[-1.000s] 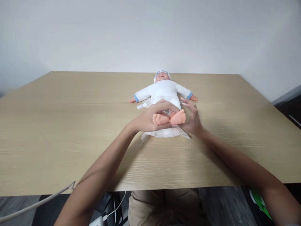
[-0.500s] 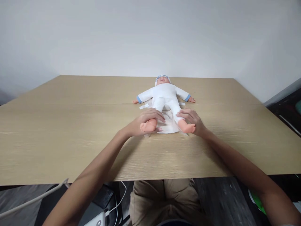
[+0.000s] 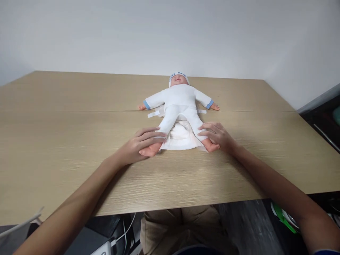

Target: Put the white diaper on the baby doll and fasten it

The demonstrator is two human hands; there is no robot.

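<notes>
A baby doll (image 3: 180, 95) in a white suit with blue cuffs lies on its back, head away from me, arms and legs spread. Beneath its hips lies an unfolded white diaper (image 3: 180, 140); its panel shows between the legs, with side tabs out near the waist. My left hand (image 3: 142, 145) is closed over the lower leg on the left, fingers across the white cloth above the bare foot. On the other side my right hand (image 3: 216, 136) grips the other lower leg near the ankle. The undersides of both grips are hidden.
The doll rests on a wide wooden table (image 3: 79, 141) with a seam across it, against a pale wall (image 3: 159, 35). A dark object (image 3: 324, 109) stands at the right edge. Below the near edge are white cables (image 3: 126, 232) and a green and white item (image 3: 284, 217).
My left hand has moved left with the doll's leg, so the legs lie wider apart and more of the diaper shows. My right hand stays at the other leg. The view has shifted slightly.
</notes>
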